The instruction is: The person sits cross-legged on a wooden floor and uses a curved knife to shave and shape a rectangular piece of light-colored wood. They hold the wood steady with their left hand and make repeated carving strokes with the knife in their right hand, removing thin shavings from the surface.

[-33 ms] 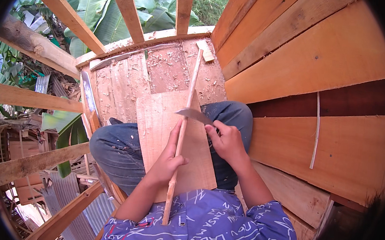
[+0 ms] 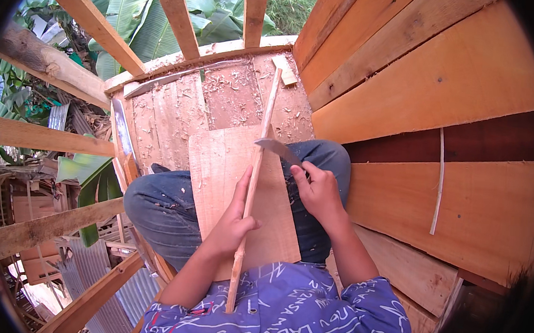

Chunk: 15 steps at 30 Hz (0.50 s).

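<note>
Broad green banana leaves (image 2: 137, 27) filled the upper left of the frame, behind slanting pale-brown wooden slats (image 2: 174, 14). A thick, rounded brown log (image 2: 45, 58) crossed the left side, and a drooping green leaf (image 2: 89, 179) hung below it. Grey corrugated sheets (image 2: 80, 271) lay at the lower left. An orange-brown plank wall (image 2: 433, 85) took up the right side, with a thin whitish strip (image 2: 440, 178) upright against it. At upper centre, a small pale rectangular wood block (image 2: 289, 75) lay on the light-brown plank floor (image 2: 181, 108); a long, narrow greyish strip (image 2: 168, 78) lay along the floor's far edge.
</note>
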### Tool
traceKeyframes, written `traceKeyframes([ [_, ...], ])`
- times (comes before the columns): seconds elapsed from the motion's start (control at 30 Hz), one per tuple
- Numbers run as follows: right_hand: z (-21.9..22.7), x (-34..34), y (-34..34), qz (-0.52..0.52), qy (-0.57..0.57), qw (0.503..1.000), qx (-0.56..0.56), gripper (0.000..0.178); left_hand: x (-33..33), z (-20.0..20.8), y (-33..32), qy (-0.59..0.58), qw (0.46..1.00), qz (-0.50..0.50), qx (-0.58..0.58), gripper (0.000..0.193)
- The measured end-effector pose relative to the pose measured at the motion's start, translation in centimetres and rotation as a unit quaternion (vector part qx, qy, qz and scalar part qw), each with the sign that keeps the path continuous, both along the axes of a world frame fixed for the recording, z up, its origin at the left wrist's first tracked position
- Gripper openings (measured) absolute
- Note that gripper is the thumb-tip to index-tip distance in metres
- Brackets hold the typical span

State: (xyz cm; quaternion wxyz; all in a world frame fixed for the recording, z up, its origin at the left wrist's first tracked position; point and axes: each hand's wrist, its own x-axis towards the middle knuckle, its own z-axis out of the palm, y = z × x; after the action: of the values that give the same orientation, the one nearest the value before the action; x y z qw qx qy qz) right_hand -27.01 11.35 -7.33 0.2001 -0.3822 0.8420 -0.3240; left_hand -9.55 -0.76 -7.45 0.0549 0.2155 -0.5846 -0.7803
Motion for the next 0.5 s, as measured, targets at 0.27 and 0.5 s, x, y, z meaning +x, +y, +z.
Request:
traceKeyframes([
  [0.27,-0.8,-0.2,-1.2,0.044,0.022,0.999,-0.021,0.039,-0.2,-0.1,0.1,-0.014,0.999,0.026,0.042,0.107],
  [0.5,-2.3,0.3,-1.1,0.032,0.056,0.997,-0.03,0.042,0.3,-0.1,-0.2,-0.056,0.995,0.033,0.076,0.107],
])
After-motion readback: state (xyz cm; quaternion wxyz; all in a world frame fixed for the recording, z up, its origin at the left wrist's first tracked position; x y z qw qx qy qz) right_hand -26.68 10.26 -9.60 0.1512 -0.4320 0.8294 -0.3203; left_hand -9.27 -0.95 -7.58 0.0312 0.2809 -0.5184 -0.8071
